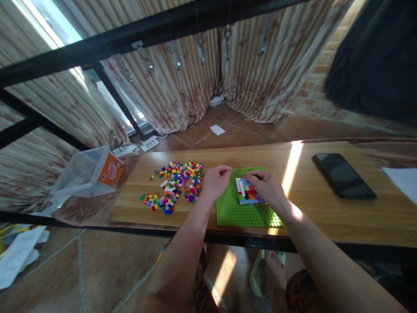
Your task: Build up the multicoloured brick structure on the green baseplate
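Observation:
A green studded baseplate lies on the wooden table before me. On it stands a low block of joined toy bricks in white, red, blue and black. My right hand is over the block's right side, its fingers bent at the upper edge; what they pinch, if anything, is hidden. My left hand hovers at the baseplate's left edge, fingers curled together with the thumb. Whether a small brick sits in that pinch cannot be made out. Left of it spreads a pile of loose coloured bricks.
A black phone lies on the right of the wooden table, with white paper beyond it. A clear plastic box with an orange label stands at the left. A dark metal bar crosses above, before curtains.

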The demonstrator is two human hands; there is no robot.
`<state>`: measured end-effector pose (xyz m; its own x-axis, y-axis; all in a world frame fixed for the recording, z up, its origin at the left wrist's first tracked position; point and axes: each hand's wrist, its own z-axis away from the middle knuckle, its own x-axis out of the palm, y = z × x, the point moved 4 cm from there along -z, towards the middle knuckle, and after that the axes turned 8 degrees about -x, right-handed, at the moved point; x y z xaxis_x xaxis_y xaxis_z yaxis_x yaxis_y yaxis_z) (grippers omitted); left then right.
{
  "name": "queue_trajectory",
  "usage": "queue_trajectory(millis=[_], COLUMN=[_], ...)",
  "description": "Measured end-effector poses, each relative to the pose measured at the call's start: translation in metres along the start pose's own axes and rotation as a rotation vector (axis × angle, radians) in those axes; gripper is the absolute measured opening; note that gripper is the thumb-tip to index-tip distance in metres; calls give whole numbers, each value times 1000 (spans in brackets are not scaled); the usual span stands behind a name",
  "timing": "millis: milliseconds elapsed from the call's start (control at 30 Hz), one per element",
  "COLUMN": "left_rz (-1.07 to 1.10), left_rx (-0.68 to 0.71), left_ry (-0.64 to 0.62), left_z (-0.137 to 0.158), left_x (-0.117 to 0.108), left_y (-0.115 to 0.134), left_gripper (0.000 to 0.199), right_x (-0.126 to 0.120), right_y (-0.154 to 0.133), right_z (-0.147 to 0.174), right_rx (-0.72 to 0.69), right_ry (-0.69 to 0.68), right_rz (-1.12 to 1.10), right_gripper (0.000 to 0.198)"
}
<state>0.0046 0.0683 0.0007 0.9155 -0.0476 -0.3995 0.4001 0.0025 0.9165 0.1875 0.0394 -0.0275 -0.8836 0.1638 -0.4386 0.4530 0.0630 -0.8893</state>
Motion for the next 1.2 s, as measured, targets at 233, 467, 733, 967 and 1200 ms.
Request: queue_trajectory(millis=[233,467,733,967,1200], left_rz=[-477,-776,-499,39,256], left_rx=[-113,-214,-90,24,46], left_ry=[126,222,101,-112,-198], left_z=[2,10,2,4,15], left_x=[-85,-83,-77,-32,-3], left_y=[-14,-21,-24,-10,6], left_gripper=[6,13,14,21,31], right_x=[0,0,1,-3,7], right_y=[3,2,1,-41,-63], right_z=[0,0,0,9,16], right_rx=[53,40,33,-366,-501], right_ry=[24,31,-6,116,-68], right_rz=[-31,-8,15,252,174], right_gripper=[29,29,29,24,21])
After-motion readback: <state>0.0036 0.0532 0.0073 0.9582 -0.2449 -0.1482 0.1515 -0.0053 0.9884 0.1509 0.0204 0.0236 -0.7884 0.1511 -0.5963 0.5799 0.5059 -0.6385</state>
